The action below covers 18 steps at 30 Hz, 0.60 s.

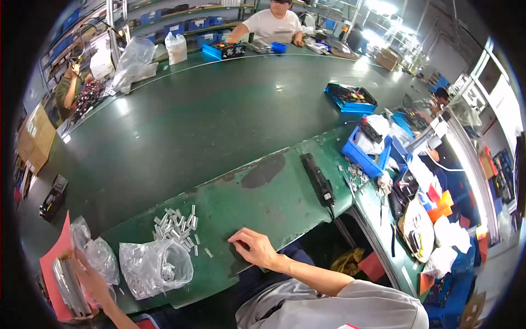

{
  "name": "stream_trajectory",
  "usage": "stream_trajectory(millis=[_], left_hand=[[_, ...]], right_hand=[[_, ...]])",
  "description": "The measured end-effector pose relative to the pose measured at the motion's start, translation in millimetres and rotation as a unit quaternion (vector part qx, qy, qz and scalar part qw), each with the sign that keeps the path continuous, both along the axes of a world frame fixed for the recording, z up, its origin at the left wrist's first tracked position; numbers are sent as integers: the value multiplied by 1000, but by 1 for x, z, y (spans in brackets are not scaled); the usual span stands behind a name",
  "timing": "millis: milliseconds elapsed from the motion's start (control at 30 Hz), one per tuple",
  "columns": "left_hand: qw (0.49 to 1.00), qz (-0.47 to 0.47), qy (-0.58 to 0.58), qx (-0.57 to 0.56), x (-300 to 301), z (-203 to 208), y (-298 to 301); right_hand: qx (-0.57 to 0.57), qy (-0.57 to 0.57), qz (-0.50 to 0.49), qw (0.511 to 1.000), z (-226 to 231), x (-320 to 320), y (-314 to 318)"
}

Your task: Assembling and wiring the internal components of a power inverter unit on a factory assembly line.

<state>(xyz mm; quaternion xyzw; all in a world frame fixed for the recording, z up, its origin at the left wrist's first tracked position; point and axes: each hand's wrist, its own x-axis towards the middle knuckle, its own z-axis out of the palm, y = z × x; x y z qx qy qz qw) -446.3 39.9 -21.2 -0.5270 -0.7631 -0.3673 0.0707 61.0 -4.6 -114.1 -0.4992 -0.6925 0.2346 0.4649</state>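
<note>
My left hand (92, 278) is at the lower left, against a stack of thin grey flat pieces (67, 288) inside a red-pink holder (48, 268). Its fingers are smeared and partly lost against the stack, so their grip does not show. My right hand (253, 248) rests at the near edge of the green worktable (241, 205), fingers loosely bent and a little apart, with nothing visible in them. Between the hands lie a pile of small shiny metal pieces (176, 225) and a clear plastic bag (153, 268) with more such pieces inside.
A black electric screwdriver (318, 178) lies right of centre. Beyond it stands a blue bin (366, 151) with a white bag. A dark conveyor belt (208, 115) runs behind the worktable, carrying a blue tray (350, 98) and a black device (53, 197). A person (274, 24) works across it.
</note>
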Motion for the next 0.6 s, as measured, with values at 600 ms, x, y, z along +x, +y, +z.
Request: stream_trajectory(millis=[600], left_hand=[[827,-532,102,147,367,181,-104]], right_hand=[[-101,2,-22,995,18,33,-11]])
